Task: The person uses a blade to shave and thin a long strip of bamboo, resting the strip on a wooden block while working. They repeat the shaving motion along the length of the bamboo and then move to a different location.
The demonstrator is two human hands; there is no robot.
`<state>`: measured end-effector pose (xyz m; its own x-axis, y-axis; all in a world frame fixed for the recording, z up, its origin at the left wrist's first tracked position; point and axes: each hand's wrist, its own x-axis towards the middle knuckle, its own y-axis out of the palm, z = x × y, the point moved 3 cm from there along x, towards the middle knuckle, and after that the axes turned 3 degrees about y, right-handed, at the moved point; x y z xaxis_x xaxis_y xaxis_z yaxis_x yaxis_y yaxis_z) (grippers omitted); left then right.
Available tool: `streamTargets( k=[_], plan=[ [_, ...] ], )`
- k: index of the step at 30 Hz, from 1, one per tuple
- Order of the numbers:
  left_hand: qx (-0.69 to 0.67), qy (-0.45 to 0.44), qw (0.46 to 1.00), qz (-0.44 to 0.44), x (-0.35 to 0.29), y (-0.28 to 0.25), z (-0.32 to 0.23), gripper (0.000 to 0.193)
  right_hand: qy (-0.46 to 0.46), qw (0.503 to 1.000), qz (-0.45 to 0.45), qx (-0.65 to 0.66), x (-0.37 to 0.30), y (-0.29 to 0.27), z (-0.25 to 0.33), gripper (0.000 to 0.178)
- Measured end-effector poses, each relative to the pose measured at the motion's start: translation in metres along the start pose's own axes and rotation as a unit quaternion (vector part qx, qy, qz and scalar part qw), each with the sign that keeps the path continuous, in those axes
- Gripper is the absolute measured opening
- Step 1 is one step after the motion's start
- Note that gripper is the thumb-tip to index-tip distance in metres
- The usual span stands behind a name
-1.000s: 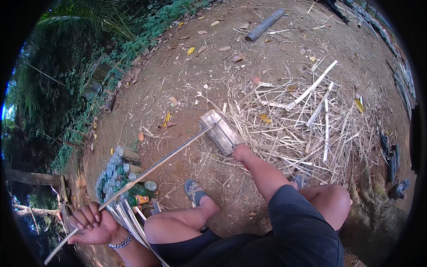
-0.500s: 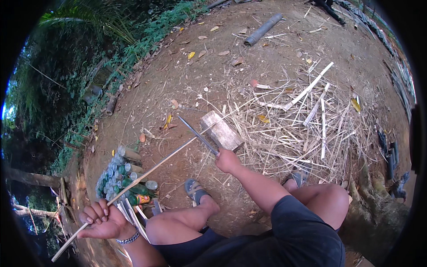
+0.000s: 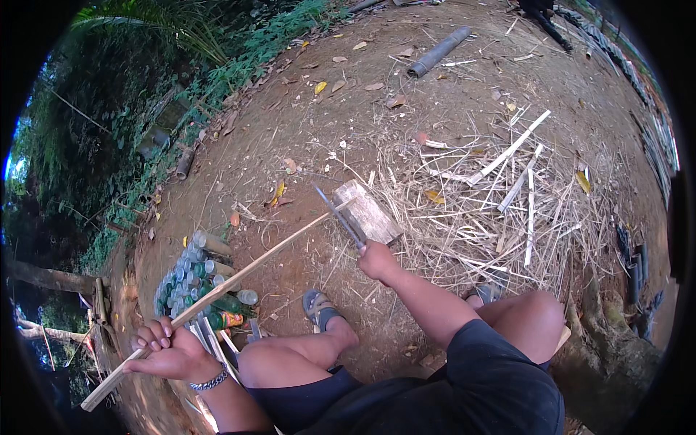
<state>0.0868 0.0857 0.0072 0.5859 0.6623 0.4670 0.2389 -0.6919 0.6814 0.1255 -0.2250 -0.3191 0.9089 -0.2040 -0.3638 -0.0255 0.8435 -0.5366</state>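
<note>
- Bamboo strip [image 3: 246, 270], long, pale; slants from the left grip up to the right grip's far side, its upper part meeting the knife blade; whether they touch, cannot tell.
- Left hand [image 3: 170, 351], fingers curled round the strip near its lower end; chain bracelet [image 3: 210, 380] on the wrist just behind this grip.
- Right hand [image 3: 377, 259], clenched on the handle of a long-bladed knife [image 3: 349, 230]; blade pointing away and leftward from the grip.
- Wooden block [image 3: 371, 215], on the ground just beyond the right grip.
- Heap of shavings and split strips [image 3: 471, 225], right of the right grip.
- Glass bottles [image 3: 190, 274], stacked beyond the left grip.
- Grey tube [image 3: 438, 52], farthest from both grips.
</note>
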Motion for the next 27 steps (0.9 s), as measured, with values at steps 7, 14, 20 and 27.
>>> streamTargets(
  k=[7,14,20,27],
  plan=[
    [0.019,0.012,1.000,-0.022,-0.014,-0.010,-0.009,0.059,-0.213,0.974,0.070,-0.019,-0.107,-0.001,0.133,0.013],
    [0.047,0.020,0.997,-0.056,-0.011,-0.021,-0.006,0.058,-0.063,0.997,-0.019,-0.027,-0.035,0.013,0.050,0.014],
    [0.040,0.033,0.998,-0.030,-0.011,-0.019,-0.008,0.056,-0.190,0.980,0.039,-0.044,-0.086,0.009,0.111,0.015],
    [0.038,0.029,0.998,-0.048,-0.019,-0.005,-0.007,0.057,-0.043,0.995,-0.042,-0.080,-0.003,-0.008,0.014,0.018]
  ],
)
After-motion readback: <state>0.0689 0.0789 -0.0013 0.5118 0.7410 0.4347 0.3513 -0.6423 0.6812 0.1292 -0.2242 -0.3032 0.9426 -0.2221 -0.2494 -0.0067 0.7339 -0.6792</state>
